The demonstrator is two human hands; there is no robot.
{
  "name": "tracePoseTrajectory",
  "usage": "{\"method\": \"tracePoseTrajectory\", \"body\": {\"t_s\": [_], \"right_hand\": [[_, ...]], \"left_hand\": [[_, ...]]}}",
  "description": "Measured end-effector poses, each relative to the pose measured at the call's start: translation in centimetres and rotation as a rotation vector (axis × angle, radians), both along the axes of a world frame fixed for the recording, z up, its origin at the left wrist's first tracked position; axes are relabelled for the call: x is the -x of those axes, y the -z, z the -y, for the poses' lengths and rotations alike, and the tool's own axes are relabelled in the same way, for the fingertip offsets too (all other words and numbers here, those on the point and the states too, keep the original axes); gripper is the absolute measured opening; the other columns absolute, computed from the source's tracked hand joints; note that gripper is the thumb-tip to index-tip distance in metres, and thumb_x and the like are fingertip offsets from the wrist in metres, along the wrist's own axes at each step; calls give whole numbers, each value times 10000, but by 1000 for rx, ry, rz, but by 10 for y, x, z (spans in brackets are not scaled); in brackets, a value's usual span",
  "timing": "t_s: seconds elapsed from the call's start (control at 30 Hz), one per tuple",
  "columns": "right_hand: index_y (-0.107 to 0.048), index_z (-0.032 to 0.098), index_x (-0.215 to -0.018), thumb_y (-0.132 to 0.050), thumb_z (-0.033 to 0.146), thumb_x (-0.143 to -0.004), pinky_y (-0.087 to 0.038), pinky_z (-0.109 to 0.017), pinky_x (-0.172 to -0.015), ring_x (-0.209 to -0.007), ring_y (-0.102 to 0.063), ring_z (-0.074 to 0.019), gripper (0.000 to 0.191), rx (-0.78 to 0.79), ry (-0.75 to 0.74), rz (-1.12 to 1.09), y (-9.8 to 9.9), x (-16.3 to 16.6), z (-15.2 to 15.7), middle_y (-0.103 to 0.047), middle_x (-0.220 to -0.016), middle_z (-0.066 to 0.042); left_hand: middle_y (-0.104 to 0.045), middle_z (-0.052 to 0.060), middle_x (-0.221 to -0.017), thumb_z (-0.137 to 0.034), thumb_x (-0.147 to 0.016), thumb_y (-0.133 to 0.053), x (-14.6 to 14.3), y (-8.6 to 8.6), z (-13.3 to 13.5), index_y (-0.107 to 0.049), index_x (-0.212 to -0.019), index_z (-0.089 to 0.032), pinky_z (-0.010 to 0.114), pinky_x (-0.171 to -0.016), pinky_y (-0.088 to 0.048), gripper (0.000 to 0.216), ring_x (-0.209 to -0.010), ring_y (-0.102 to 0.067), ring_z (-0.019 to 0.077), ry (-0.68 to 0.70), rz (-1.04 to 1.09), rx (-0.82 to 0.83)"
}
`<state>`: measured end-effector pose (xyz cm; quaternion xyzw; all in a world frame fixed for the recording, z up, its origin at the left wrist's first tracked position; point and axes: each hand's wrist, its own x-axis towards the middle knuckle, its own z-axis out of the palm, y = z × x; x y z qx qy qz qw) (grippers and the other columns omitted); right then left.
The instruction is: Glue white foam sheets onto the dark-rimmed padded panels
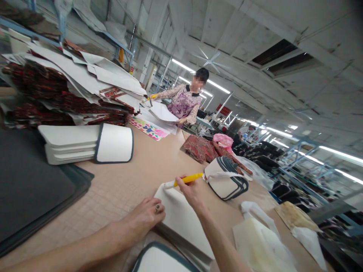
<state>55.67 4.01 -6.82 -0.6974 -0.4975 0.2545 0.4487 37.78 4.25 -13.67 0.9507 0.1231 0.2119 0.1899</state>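
Over wht panel [183,217], R hand [191,190] holds ylw tool [195,177].

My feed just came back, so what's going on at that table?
The right hand grips a yellow tool, its white end at the far corner of a white panel. The left hand rests at the panel's left edge. Across the table, a co-worker holds some white sheets. A bundle of dark-edged panels lies to the right.

yellow tool [194,177]: smooth plastic | white panel [183,211]: matt (paper-like) | brown tabletop [153,151]: wrinkled
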Motion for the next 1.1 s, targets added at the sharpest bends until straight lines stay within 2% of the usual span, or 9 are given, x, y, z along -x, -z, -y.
{"method": "tracePoseTrajectory", "body": {"t_s": [0.13, 0.33, 0.4, 0.5, 0.63, 0.8, 0.93, 1.0, 1.1], "right_hand": [[-582, 182, -611, -604, 508, -627, -343, -238, -474, -472, -426, -108, 327, 36, 48, 48, -3, -27, 20, -469, -504, 44], [-567, 182, -518, -637, 512, -545, -278, -252, -397, -387, -372, -117, 339, 117, 313, 179, -45, -100, 122, -414, -392, 39], [-577, 182, -540, -632, 503, -566, -296, -253, -414, -408, -389, -121, 327, 118, 324, 196, -53, -94, 129, -429, -407, 35], [-612, 182, -631, -608, 478, -635, -350, -244, -480, -487, -436, -120, 296, 102, 182, 154, -46, -47, 98, -485, -495, 31], [-609, 188, -630, -570, 475, -667, -374, -233, -493, -498, -443, -111, 293, 124, -57, 61, -24, 18, 50, -493, -514, 37], [-582, 187, -577, -614, 453, -614, -359, -243, -465, -476, -437, -119, 271, 195, 45, 120, -36, -27, 105, -498, -488, 28], [-595, 179, -568, -653, 502, -574, -353, -252, -457, -476, -440, -132, 328, 265, 321, 265, -75, -76, 180, -473, -463, 20], [-619, 176, -645, -658, 526, -595, -364, -244, -461, -506, -460, -137, 356, 225, 393, 249, -89, -64, 196, -503, -516, 9], [-631, 170, -687, -655, 523, -622, -396, -239, -484, -556, -499, -147, 359, 127, 284, 124, -93, -9, 188, -560, -605, -19]], "left_hand": [[-600, 44, -1006, -95, -816, -524, 4, -9, 2, -557, -944, -207, 303, -907, -375, 173, -997, -507, 203, 12, -34, 15], [-589, 58, -1007, -35, -739, -475, 10, -33, -4, -566, -855, -178, 339, -880, -391, 206, -988, -498, 225, 48, -102, 133], [-586, 75, -1017, -55, -796, -388, 9, -37, -16, -550, -958, -169, 337, -884, -400, 255, -967, -520, 208, 44, -61, 255], [-591, 85, -1039, -65, -811, -314, 5, -36, -35, -384, -1215, -145, 294, -835, -438, 417, -916, -565, 171, 65, 7, 458], [-627, 45, -914, -89, -808, -322, -2, -30, -49, -381, -1177, -154, 228, -739, -454, 379, -821, -591, 144, 129, -21, 532], [-635, 51, -887, -68, -782, -353, -10, -31, -53, -435, -1130, -146, 252, -733, -451, 366, -795, -583, 162, 65, -67, 517], [-604, 82, -1010, -25, -736, -387, 8, -65, -18, -467, -1164, -149, 305, -845, -420, 453, -936, -549, 197, 57, -55, 477], [-587, 86, -1036, -45, -752, -407, 29, -90, 21, -548, -1087, -171, 300, -847, -418, 385, -958, -535, 209, 147, -23, 338], [-613, 78, -1014, -118, -755, -489, 63, -114, 87, -597, -993, -226, 317, -735, -450, 283, -861, -548, 233, 240, -76, 212]]}}
